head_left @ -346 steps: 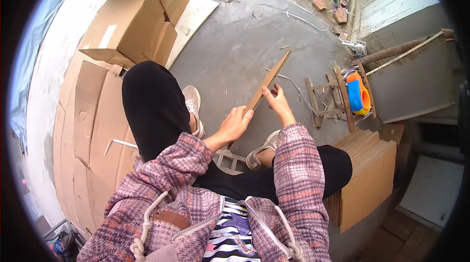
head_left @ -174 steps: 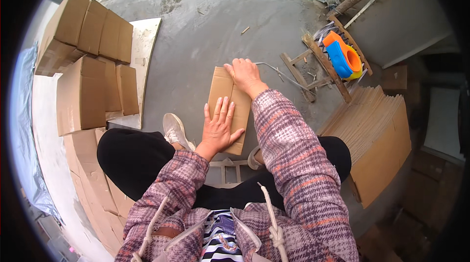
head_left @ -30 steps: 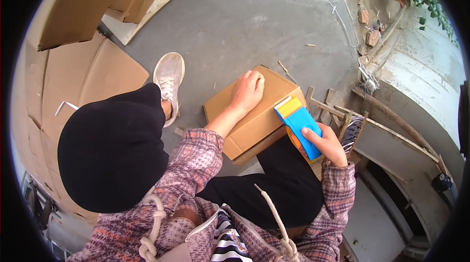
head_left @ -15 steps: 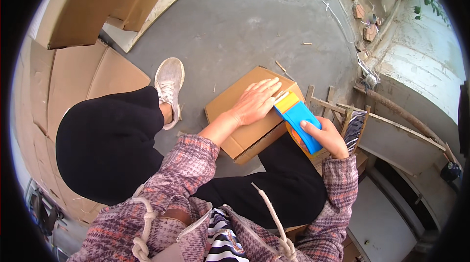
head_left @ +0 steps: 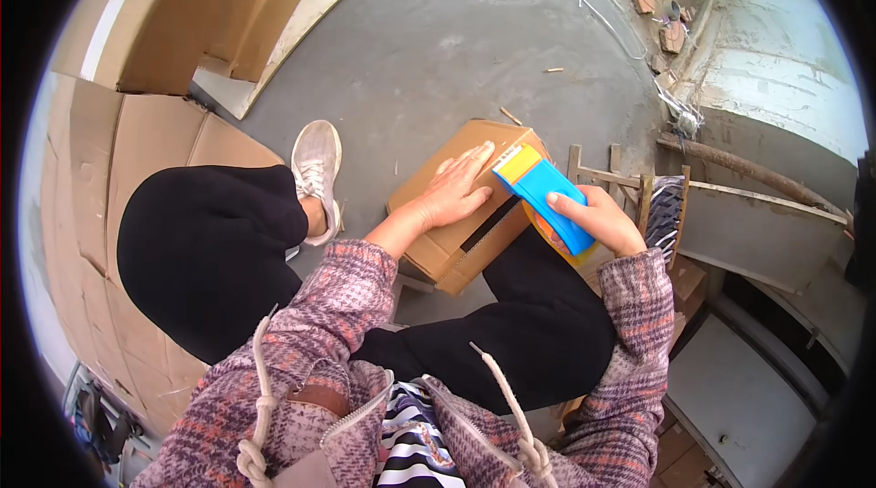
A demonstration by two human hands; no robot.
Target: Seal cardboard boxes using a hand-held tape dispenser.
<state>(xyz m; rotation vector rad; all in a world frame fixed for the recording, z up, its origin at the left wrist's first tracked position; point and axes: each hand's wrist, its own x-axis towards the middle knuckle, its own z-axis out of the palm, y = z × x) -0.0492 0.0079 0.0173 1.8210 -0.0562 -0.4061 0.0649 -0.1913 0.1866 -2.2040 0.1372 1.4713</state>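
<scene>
A closed-looking cardboard box point(head_left: 436, 244) sits tilted in front of me, its near corner by my bent leg. My left hand point(head_left: 449, 194) lies flat on its upper face, fingers stretched out. In my right hand point(head_left: 598, 219) is a blue and yellow tape dispenser point(head_left: 558, 207), gripped by its blue body with the thumb on top. Its yellow, toothed end is over the box's right edge, close to my left fingertips. Part of an orange-yellow tape roll shows beneath the dispenser. A dark strip runs along the box's near right edge; I cannot tell whether it is a gap.
Large cardboard pieces point(head_left: 78, 178) stand and lie along the left. Grey concrete floor point(head_left: 438, 50) stretches ahead, with small scraps on it. At right are a small wooden frame point(head_left: 623, 181) and pale panels point(head_left: 762, 237). My shoe point(head_left: 315, 160) is left of the box.
The tape dispenser has moved slightly left and up with my right hand. My left hand has slid a little left on the box, and the dark strip now shows along the box's edge.
</scene>
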